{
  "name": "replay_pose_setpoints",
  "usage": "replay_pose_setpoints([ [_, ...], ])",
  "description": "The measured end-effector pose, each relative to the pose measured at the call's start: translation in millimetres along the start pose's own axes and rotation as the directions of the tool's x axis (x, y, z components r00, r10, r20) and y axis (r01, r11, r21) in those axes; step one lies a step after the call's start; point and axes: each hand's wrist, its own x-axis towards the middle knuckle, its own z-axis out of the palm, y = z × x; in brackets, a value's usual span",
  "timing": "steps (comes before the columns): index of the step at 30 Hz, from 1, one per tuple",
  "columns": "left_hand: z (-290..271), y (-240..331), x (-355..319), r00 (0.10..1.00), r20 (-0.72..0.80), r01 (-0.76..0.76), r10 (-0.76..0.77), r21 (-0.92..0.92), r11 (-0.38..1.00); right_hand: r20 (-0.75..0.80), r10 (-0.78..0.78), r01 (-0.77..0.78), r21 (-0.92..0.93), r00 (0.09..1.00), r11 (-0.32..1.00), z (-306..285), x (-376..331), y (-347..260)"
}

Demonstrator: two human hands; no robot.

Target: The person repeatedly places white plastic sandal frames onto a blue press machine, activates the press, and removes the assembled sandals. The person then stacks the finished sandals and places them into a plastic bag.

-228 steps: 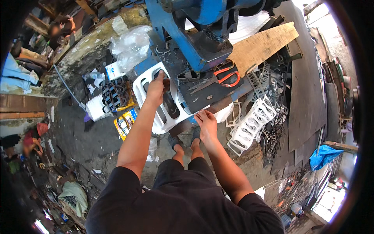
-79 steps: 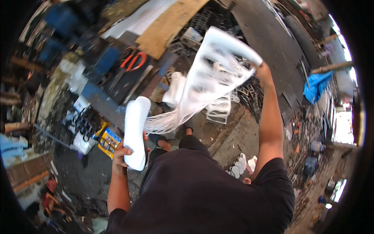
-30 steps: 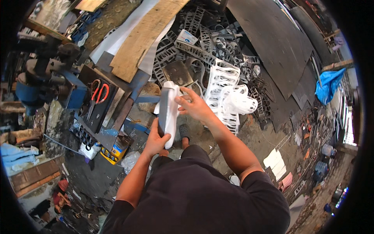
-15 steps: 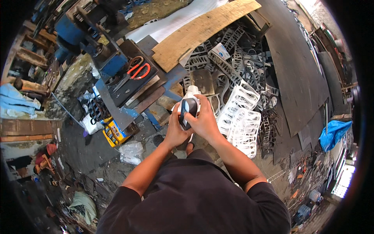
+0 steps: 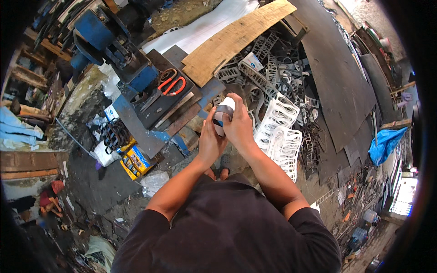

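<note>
In front of my body I hold a white rounded form with a dark band across it, which looks like a shoe last with a strap. My left hand is closed round its left side. On the other side my right hand grips it, fingers over the top and thumb low against the band. Both palms hide much of its underside. Right of my hands lie white sheets with cut-out loops. Orange-handled scissors rest on a dark block to the left.
A blue machine stands at the far left. A wooden plank lies over heaped grey cut-out scraps. Large dark sheets lean on the right. A yellow box sits at left; another person crouches farther left.
The held form has turned in my hands: its dark face pointed up before, and now a band and white top show. My right fingers have moved up over its far end.
</note>
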Motion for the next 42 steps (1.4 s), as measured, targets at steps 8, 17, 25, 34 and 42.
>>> replay_pose_setpoints([
  [8,1,-13,35,0.984,0.179,-0.003,0.020,-0.095,0.995,0.085,0.057,-0.052,-0.062,0.995,0.997,-30,21,9],
  [17,49,-25,94,0.965,0.254,-0.048,0.068,-0.082,0.995,0.103,0.173,-0.197,0.318,0.980,0.927,-55,89,107],
  [25,80,-69,255,0.934,0.007,0.349,-0.358,0.213,0.913,-0.106,0.267,-0.243,0.193,0.958,0.951,-64,171,255],
  [34,118,-212,344,0.881,-0.176,0.435,-0.440,0.669,0.603,0.302,0.402,-0.470,0.204,0.865,0.859,75,135,424],
  [42,165,-177,286,0.901,-0.267,-0.109,0.340,0.620,0.777,0.456,0.359,-0.454,0.114,0.814,0.884,166,131,489],
])
